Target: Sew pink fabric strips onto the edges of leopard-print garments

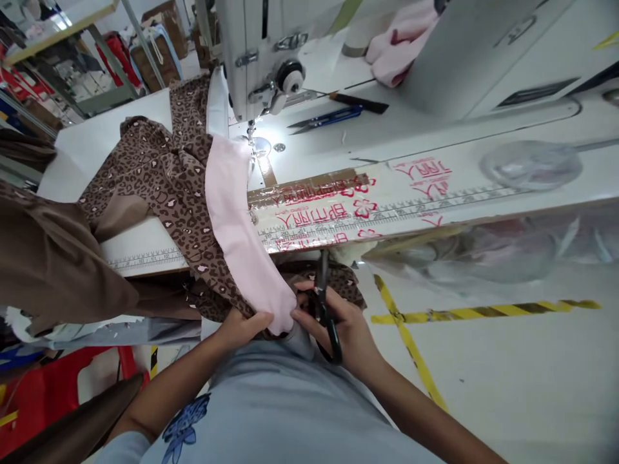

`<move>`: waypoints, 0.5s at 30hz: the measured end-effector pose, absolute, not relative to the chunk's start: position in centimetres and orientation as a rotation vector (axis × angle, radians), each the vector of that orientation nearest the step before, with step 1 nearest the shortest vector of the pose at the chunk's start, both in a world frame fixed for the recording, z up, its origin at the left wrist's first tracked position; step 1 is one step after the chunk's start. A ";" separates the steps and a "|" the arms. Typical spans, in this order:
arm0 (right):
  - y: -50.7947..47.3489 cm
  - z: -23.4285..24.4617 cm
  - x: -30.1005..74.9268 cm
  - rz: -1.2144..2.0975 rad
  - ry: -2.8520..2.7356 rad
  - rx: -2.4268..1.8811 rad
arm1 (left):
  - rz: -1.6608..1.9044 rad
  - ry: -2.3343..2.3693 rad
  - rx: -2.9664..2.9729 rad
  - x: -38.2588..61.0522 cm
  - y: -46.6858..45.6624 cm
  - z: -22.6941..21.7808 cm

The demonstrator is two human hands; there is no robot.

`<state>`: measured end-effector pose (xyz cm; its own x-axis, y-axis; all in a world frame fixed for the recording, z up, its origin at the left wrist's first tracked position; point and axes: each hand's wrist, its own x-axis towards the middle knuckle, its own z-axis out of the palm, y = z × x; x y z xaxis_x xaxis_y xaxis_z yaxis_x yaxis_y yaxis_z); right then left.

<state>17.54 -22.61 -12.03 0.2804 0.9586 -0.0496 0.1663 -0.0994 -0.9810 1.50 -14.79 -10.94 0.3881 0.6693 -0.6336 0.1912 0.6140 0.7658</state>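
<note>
Fingers [261, 318] of the left hand [242, 325] are pinched on the end of the pink fabric [236, 225], held low against the lap below the worktop [435, 187] edge. Black scissors [323, 303] are gripped in the right hand [351, 332], wrist bent inward, blades pointed up.

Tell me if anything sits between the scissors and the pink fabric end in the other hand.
Nothing visible does. The right hand holds the scissors right beside the end of the pink fabric, which the left hand pinches. The leopard-print fabric lies under and left of the pink, not between.
</note>
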 end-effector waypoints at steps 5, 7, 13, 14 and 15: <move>-23.9 -11.8 17.1 0.877 -1.086 -1.648 | 0.413 1.114 0.938 2.8 -14.7 -11.2; -24.4 -11.8 17.1 0.855 -1.132 -1.662 | 0.493 1.104 0.925 3.8 -14.7 -11.4; -25.2 -12.9 18.7 0.762 -1.160 -1.644 | 0.644 1.098 0.835 5.3 -15.4 -11.9; -25.2 -13.0 19.2 0.752 -1.166 -1.649 | 0.642 1.093 0.834 5.2 -15.5 -12.0; -25.3 -13.0 19.8 0.746 -1.186 -1.657 | 0.638 1.091 0.832 5.1 -15.6 -12.2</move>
<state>19.75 -25.29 -12.99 0.3479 0.9366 0.0407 0.3687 -0.0968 -0.9245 5.14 -15.60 -12.19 0.3424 0.7947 -0.5013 -0.0473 0.5474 0.8355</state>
